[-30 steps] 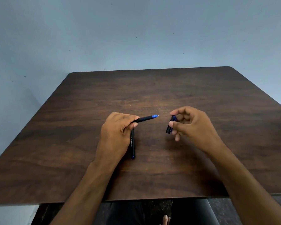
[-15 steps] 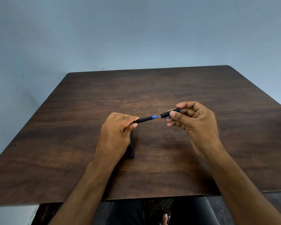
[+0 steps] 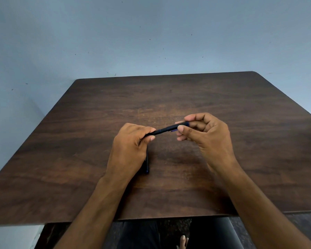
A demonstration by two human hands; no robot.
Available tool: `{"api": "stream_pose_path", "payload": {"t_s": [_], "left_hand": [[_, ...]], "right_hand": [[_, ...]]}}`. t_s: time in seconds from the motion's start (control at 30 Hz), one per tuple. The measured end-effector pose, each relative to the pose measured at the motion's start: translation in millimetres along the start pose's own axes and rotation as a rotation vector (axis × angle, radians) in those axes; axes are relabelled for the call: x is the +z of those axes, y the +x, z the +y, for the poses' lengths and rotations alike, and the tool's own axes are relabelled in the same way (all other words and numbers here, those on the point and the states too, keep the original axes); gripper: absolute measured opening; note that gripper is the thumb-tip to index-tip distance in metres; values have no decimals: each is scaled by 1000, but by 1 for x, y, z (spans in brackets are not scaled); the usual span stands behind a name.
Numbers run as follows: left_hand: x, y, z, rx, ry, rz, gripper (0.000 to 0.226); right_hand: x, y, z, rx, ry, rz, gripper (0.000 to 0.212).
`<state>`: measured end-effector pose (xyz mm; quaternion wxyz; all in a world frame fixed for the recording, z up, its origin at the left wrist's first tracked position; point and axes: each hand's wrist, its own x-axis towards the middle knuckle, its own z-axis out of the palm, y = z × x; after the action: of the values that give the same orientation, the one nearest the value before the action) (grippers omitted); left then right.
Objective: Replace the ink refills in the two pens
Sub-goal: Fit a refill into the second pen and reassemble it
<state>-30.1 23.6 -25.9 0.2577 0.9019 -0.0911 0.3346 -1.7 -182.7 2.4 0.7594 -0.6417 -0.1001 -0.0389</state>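
A black pen with blue trim is held level above the middle of the dark wooden table. My left hand grips its barrel end. My right hand pinches the black cap, which sits over the pen's tip. A second black pen lies on the table under and beside my left hand, pointing toward me, its far part hidden by the hand.
A plain blue-grey wall stands behind the table. The table's near edge runs just in front of my lap, with my legs and a bare foot below it.
My right hand carried the cap from the table up to the pen and pushed it over the blue tip, which is now covered. My left hand stayed put.
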Motion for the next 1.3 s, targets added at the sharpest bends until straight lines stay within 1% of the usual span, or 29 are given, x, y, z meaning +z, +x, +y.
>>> {"api": "stream_pose_path", "payload": {"t_s": [0.17,0.23,0.4,0.53,0.63,0.83,1.3], "left_hand": [[0,-1,-1,-22,-32,11,19],[0,-2,-1,-35,-51,13,19],[2,0,1,-3,-56,35,17],[0,0,3,6,-68,34,19],[-1,1,5,1,-86,44,20],[-2,1,7,-20,-155,112,21],[-3,2,8,-51,-180,86,19]], "right_hand": [[4,3,6,-46,-64,121,20],[3,4,9,-51,-80,142,17],[3,1,10,-67,-140,91,15],[5,0,7,-56,-59,119,14],[5,1,8,-75,-80,144,13],[5,-1,10,-82,-66,132,11],[7,3,15,-92,-114,118,7]]}}
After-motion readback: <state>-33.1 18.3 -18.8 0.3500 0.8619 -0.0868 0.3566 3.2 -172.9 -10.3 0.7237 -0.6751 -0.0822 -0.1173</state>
